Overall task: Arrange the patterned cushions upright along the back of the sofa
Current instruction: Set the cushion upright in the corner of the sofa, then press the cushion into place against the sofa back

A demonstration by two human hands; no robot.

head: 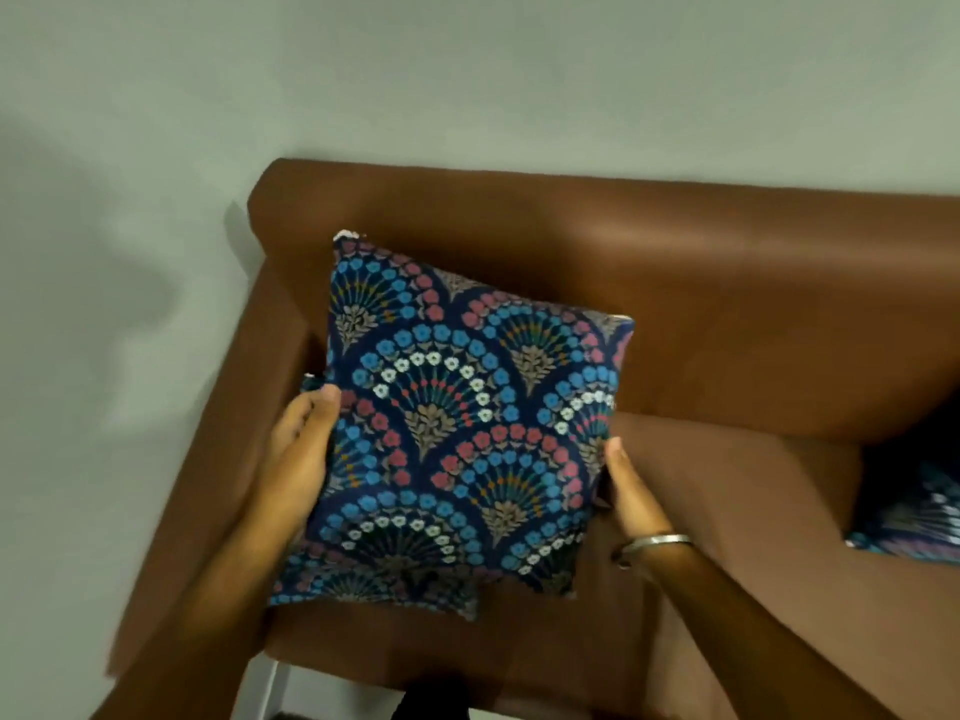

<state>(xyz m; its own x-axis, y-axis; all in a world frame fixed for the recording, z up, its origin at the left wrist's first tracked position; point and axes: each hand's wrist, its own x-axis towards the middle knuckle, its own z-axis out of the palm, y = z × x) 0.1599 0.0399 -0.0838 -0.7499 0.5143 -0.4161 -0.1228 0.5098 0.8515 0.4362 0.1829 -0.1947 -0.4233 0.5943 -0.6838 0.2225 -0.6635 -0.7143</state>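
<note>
A dark blue cushion point(457, 407) with fan-shaped blue, red and white flower patterns is held over the left end of the brown sofa point(727, 283). It tilts back toward the backrest, near the left armrest. My left hand point(298, 454) grips its left edge, thumb on the front. On the cushion's right edge sits my right hand point(631, 491), which wears a metal bangle. A second patterned cushion point(374, 579) lies flat on the seat under the held one, mostly hidden. A third patterned cushion point(914, 501) shows at the right edge, cut off by the frame.
A pale green wall point(130, 252) rises behind and left of the sofa. The left armrest point(223, 433) runs down toward me. Bare brown seat point(727, 511) lies between the held cushion and the one at the right edge.
</note>
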